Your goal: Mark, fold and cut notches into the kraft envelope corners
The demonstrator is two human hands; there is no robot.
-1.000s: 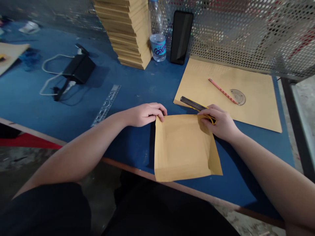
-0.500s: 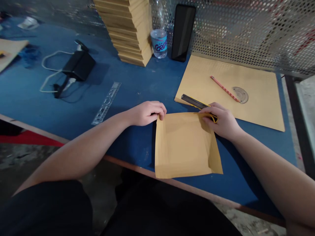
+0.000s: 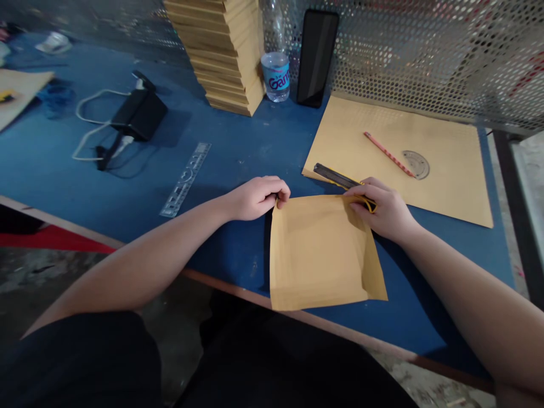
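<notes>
Clear ruler (image 3: 186, 180) on the table (image 3: 238, 153), left of the left grip (image 3: 260, 197), which is pinched closed on the far left corner of some folded brown paper (image 3: 321, 255). Paper's between both grips, body side. Black-and-yellow tool (image 3: 337, 177) pokes left from the right grip (image 3: 385, 209), curled closed around it and the paper.

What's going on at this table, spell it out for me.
A person's left hand pinches the far left corner of a creased brown sheet. The right hand holds a black-and-yellow tool at the sheet's far right corner. Beyond, a pencil and protractor lie on larger brown sheets.
</notes>
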